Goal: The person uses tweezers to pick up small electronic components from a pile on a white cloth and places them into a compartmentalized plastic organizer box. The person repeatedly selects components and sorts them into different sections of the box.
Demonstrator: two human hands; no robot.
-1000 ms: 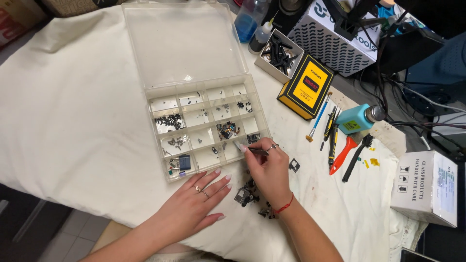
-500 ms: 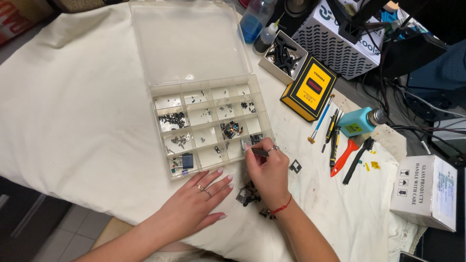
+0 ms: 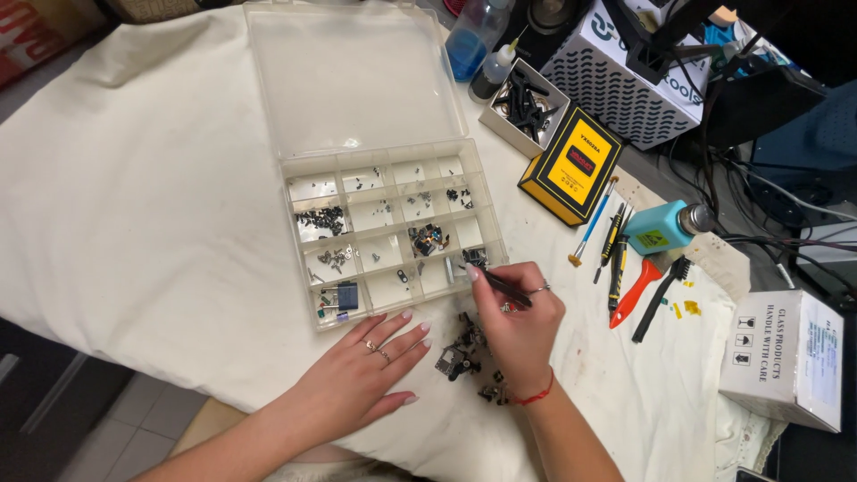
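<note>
— What is your left hand (image 3: 357, 375) doing?
— You're resting it flat, fingers spread, on the soft white cloth (image 3: 134, 205), just below the clear plastic organiser (image 3: 393, 232).
— And your right hand (image 3: 518, 317)?
— You're pinching slim metal tweezers (image 3: 500, 284) in closed fingers, tips reaching the organiser's near right compartment. Small dark parts (image 3: 460, 353) are lying beneath your wrist.

Two hands were in view, the left hand (image 3: 357, 379) and the right hand (image 3: 516, 326). There was one clear compartment box (image 3: 393, 236), one yellow-and-black box (image 3: 571, 165), two bottles (image 3: 473, 36) (image 3: 493, 70), one teal dispenser (image 3: 662, 228), and one white carton (image 3: 786, 357).
</note>
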